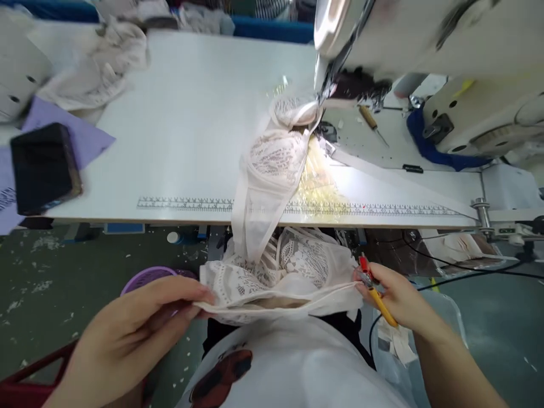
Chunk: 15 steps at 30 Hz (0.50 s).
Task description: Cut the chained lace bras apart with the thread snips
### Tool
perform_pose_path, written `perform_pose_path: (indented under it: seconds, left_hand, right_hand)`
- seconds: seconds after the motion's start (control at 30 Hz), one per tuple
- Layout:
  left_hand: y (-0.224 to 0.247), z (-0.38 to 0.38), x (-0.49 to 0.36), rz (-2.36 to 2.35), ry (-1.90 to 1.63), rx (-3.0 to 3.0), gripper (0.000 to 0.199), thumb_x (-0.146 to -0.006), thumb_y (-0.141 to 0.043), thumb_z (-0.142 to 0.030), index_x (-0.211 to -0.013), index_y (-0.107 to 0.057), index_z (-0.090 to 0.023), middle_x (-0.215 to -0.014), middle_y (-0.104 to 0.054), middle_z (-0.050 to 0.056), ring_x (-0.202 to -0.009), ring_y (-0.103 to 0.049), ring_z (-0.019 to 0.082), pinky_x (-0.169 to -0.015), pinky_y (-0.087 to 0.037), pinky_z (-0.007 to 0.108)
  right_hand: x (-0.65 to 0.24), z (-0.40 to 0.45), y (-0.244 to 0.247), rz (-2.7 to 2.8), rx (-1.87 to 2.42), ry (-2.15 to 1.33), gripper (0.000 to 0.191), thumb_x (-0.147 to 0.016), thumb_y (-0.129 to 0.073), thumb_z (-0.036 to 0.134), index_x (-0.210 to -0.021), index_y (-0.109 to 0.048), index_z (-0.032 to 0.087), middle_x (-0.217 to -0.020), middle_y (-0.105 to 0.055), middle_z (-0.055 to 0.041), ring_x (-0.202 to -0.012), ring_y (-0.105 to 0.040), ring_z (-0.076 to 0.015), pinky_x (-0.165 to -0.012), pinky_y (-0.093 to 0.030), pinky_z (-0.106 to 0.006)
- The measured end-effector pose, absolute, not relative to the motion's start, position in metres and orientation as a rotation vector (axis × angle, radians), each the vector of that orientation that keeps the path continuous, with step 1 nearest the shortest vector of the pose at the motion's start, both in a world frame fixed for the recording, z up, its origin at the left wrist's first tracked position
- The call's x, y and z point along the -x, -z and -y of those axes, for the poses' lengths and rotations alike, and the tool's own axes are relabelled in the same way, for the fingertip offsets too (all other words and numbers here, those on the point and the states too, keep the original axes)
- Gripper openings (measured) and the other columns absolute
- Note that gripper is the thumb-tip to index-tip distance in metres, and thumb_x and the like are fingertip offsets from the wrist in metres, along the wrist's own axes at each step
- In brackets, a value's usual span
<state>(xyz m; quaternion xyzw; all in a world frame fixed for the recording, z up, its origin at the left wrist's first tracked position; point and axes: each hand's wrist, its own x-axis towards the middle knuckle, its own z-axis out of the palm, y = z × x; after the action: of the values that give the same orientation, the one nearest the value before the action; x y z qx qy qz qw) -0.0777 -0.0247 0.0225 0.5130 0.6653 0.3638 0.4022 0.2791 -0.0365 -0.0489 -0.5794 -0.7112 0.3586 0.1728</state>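
Below the table's front edge, a white lace bra (304,260) is stretched sideways between my two hands. My left hand (140,323) pinches its left end between thumb and fingers. At the other end, my right hand (395,294) grips the fabric edge and also keeps a pair of thread snips (381,303) with yellow and red handles in the palm. Another lace bra piece (278,161) hangs over the table edge, its top end lying by the sewing machine's needle area (325,99). Whether the two pieces are joined is hidden where they overlap.
The sewing machine (425,34) stands at the right, with a wooden-handled awl (369,118) on its bed. A printed ruler (191,204) runs along the table (191,130). A phone (45,170) lies on purple paper at left. A purple basket (147,276) and a clear bin (454,317) are below.
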Motion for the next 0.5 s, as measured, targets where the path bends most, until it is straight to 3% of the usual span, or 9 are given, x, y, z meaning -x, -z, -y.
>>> perform_pose_path:
  seconds: [0.1, 0.2, 0.33, 0.4, 0.5]
  left_hand:
    - [-0.025, 0.017, 0.074, -1.497, -0.872, -1.465, 0.022, -0.068, -0.064, -0.019, -0.084, -0.068, -0.035, -0.071, -0.071, -0.003, -0.059, -0.066, 0.014, -0.058, -0.053, 0.016]
    - [-0.024, 0.014, 0.075, -1.394, -0.946, -1.545, 0.027, -0.07, -0.062, -0.015, -0.088, -0.066, -0.034, -0.072, -0.071, -0.003, -0.059, -0.067, 0.014, -0.057, -0.053, 0.015]
    - [-0.028, 0.012, 0.075, -1.438, -0.963, -1.655, 0.024, -0.068, -0.063, -0.016, -0.086, -0.067, -0.032, -0.074, -0.07, -0.001, -0.058, -0.066, 0.015, -0.054, -0.052, 0.016]
    - [-0.03, 0.012, 0.075, -1.447, -0.907, -1.718, 0.02, -0.068, -0.062, -0.018, -0.082, -0.068, -0.031, -0.077, -0.07, 0.0, -0.06, -0.066, 0.016, -0.054, -0.052, 0.017]
    - [-0.034, 0.011, 0.076, -1.414, -0.853, -1.758, 0.016, -0.069, -0.059, -0.019, -0.076, -0.07, -0.029, -0.077, -0.068, 0.002, -0.062, -0.064, 0.018, -0.054, -0.051, 0.019]
  right_hand:
    - [-0.263, 0.022, 0.043, 1.965, 1.542, -0.835, 0.021, -0.077, -0.056, 0.027, -0.097, -0.056, 0.019, -0.09, -0.063, -0.0094, -0.08, -0.061, -0.0233, -0.066, -0.051, -0.034]
    - [-0.231, 0.011, 0.032, 1.978, 1.303, -0.893, 0.028, -0.075, -0.058, 0.019, -0.103, -0.054, 0.021, -0.103, -0.061, -0.0098, -0.091, -0.06, -0.024, -0.074, -0.051, -0.036]
    - [-0.181, -0.003, 0.025, 2.053, 1.107, -1.01, 0.025, -0.068, -0.06, 0.016, -0.092, -0.057, 0.021, -0.092, -0.063, -0.0057, -0.082, -0.061, -0.0211, -0.071, -0.05, -0.032]
    - [-0.164, -0.009, 0.027, 2.058, 1.098, -1.113, 0.014, -0.067, -0.061, 0.019, -0.08, -0.055, 0.02, -0.08, -0.061, -0.004, -0.07, -0.058, -0.0185, -0.062, -0.049, -0.029]
    - [-0.152, -0.013, 0.031, 2.021, 1.095, -1.249, 0.013, -0.069, -0.06, 0.024, -0.074, -0.05, 0.019, -0.072, -0.057, -0.0014, -0.06, -0.052, -0.0139, -0.053, -0.044, -0.024]
